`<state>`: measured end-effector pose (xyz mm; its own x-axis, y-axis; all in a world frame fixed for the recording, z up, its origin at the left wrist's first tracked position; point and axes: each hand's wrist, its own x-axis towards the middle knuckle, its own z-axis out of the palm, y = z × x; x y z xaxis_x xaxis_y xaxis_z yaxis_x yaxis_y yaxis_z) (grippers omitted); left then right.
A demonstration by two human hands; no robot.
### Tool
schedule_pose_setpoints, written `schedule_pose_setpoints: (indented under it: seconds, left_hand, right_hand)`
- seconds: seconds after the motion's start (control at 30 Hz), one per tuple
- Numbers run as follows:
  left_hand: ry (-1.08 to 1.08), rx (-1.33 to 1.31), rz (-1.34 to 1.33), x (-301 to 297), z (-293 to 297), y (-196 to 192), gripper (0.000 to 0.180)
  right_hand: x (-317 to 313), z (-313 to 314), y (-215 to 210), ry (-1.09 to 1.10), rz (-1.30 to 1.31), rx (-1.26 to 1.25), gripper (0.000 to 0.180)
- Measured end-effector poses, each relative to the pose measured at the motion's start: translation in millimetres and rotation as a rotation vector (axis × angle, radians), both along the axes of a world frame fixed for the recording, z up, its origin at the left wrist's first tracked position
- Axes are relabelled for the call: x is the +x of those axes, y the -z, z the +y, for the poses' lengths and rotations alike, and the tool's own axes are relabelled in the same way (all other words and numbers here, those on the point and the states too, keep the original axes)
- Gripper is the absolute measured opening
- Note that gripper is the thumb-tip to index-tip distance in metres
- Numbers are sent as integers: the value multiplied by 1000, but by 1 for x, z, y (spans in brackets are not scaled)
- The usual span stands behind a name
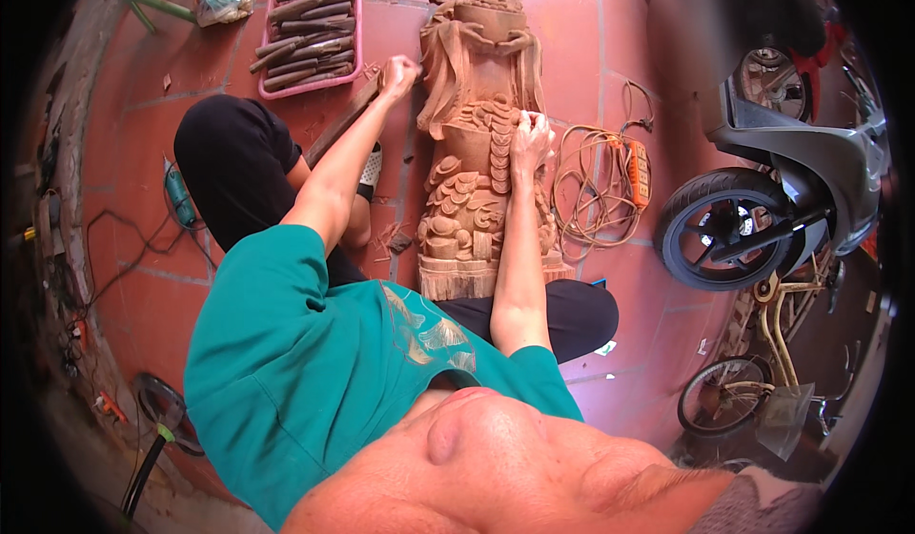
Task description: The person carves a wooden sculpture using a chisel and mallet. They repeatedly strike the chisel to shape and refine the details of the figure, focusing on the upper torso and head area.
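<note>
A carved wooden statue (481, 153) of a bearded robed figure lies on its back before me, its base by my folded legs. Layered discs are carved down its middle. My left hand (398, 76) is closed in a fist just left of the statue's sleeve; anything in it is hidden. Beside that forearm a long wooden bar (341, 126) lies slanted, its far end close to the fist. On the statue's right side, by the carved discs, my right hand (532, 143) is closed with fingers pinched together. What it grips, if anything, I cannot make out.
A pink basket (357, 33) of wooden-handled tools stands at far left. An orange power strip (637, 172) with coiled cord (581, 215) lies right of the statue. Farther right are a motorbike (734, 229) and a bicycle (726, 396). A teal power tool (179, 195) lies left of my knee.
</note>
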<state>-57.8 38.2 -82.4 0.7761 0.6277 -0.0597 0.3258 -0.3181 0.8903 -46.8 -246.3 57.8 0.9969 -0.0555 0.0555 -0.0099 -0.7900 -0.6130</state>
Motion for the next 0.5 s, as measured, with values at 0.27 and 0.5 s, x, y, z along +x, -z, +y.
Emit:
schedule_pose_setpoints:
  seconds: [0.27, 0.5]
  left_hand:
    - [-194, 98, -31, 55, 5, -62, 17]
    - [-33, 328, -37, 36, -9, -59, 14]
  right_hand:
    - [-6, 5, -2, 14, 35, 9, 25]
    - [-10, 0, 0, 16, 22, -10, 23]
